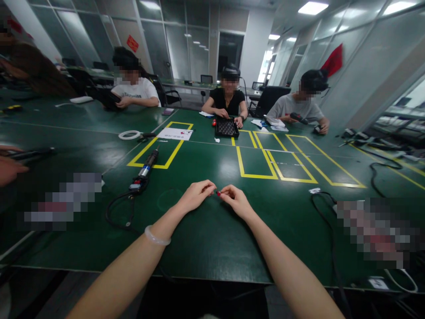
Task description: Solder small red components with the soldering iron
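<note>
Head view: left hand [199, 193] and right hand [237, 200] pinch tiny red piece [218, 193] between fingertips over worktop [212, 248]; looks light, probably stiff, easily dropped, best held by opposite ends

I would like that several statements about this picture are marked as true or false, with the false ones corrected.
1. A small red piece is between the left hand and the right hand. True.
2. The pale bracelet is on the right wrist. False: it is on the left wrist.
3. A black tray is in front of the person in the black shirt. True.
4. The lines on the table are blue. False: they are yellow.
</note>
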The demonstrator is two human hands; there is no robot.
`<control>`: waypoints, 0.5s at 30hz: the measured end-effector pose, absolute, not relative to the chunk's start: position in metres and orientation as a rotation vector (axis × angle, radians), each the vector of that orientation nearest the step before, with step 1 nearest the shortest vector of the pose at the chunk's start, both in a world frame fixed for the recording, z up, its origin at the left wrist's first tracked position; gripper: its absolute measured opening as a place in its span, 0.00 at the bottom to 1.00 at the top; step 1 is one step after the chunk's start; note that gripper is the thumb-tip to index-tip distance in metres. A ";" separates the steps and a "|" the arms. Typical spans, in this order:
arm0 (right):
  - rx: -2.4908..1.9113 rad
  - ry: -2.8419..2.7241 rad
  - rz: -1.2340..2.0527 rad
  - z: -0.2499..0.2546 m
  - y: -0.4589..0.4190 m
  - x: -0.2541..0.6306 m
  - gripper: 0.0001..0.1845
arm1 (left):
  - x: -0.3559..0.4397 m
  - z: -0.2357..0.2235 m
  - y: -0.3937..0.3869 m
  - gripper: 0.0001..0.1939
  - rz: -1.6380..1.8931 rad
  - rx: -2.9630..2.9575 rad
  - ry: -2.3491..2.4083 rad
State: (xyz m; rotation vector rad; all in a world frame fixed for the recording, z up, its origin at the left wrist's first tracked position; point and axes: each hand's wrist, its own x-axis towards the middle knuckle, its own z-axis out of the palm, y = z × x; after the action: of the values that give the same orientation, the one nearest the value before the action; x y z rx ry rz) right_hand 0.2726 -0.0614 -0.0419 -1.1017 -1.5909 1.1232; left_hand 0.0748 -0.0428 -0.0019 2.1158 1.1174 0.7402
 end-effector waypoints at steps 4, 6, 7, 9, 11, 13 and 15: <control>-1.122 -1.573 1.120 -0.041 -0.061 0.273 0.11 | 0.052 0.004 -0.016 0.17 0.687 2.207 1.269; -1.131 -1.565 1.126 -0.041 -0.060 0.273 0.12 | 0.028 0.010 0.004 0.17 0.648 2.281 1.443; -1.132 -1.561 1.130 -0.041 -0.060 0.273 0.11 | 0.013 0.015 0.015 0.17 0.621 2.304 1.557; -1.129 -1.562 1.130 -0.041 -0.059 0.273 0.11 | -0.022 0.024 0.034 0.16 0.541 2.302 1.858; -1.118 -1.569 1.125 -0.041 -0.059 0.273 0.11 | -0.059 0.032 0.048 0.18 0.431 2.178 2.222; -1.112 -1.577 1.126 -0.041 -0.059 0.273 0.11 | -0.094 0.035 0.056 0.22 0.302 1.993 2.451; -1.112 -1.581 1.131 -0.041 -0.060 0.272 0.11 | -0.120 0.033 0.060 0.26 0.281 1.902 2.463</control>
State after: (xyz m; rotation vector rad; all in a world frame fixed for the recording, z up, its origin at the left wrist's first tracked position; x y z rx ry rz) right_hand 0.2724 -0.0597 -0.0408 -1.1121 -1.5813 1.1308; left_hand -0.1201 0.0597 0.0330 1.9022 2.4631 0.2812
